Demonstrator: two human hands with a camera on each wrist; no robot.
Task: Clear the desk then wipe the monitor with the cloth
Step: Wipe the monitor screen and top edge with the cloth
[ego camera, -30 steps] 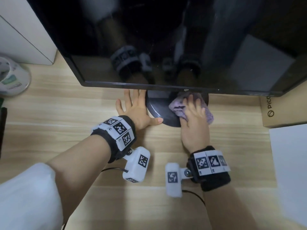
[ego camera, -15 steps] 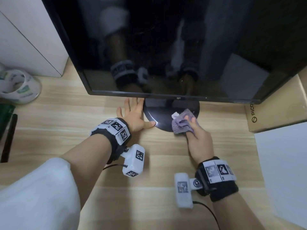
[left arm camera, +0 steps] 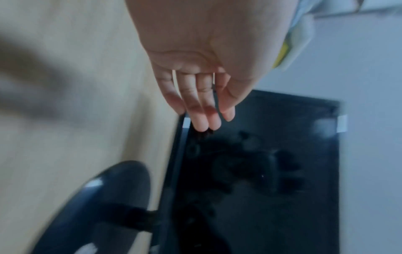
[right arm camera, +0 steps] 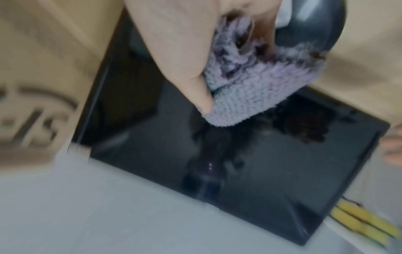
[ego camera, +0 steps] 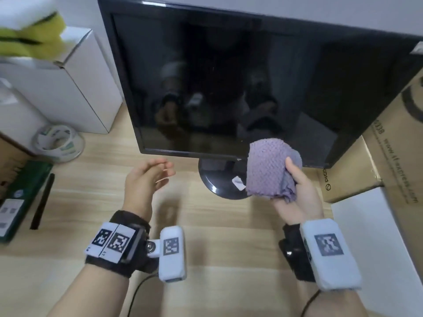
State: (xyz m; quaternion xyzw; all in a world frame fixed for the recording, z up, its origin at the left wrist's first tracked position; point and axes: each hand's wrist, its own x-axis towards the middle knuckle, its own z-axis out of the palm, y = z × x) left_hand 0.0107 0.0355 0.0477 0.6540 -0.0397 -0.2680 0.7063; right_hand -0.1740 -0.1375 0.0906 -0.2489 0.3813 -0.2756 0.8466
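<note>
A black monitor [ego camera: 229, 83] stands on a round dark base [ego camera: 217, 181] at the back of the wooden desk [ego camera: 91, 197]. My right hand [ego camera: 295, 186] grips a bunched purple cloth [ego camera: 267, 170] in the air, in front of the screen's lower right edge. The right wrist view shows the thumb pressed on the cloth [right arm camera: 250, 89] above the screen [right arm camera: 228, 154]. My left hand [ego camera: 148, 177] hovers over the desk left of the base, fingers relaxed and holding nothing. Its straight fingers [left arm camera: 202, 111] point at the screen's edge [left arm camera: 261, 171] in the left wrist view.
A tape roll [ego camera: 57, 143], a green box [ego camera: 20, 197] and a black pen [ego camera: 42, 200] lie at the left. A white box [ego camera: 68, 88] stands behind them. Cardboard boxes [ego camera: 375, 161] and a white sheet [ego camera: 384, 236] sit at the right.
My right hand has lifted the cloth off the monitor base up toward the screen. My left hand has risen off the desk beside the base. The head view now takes in the whole screen.
</note>
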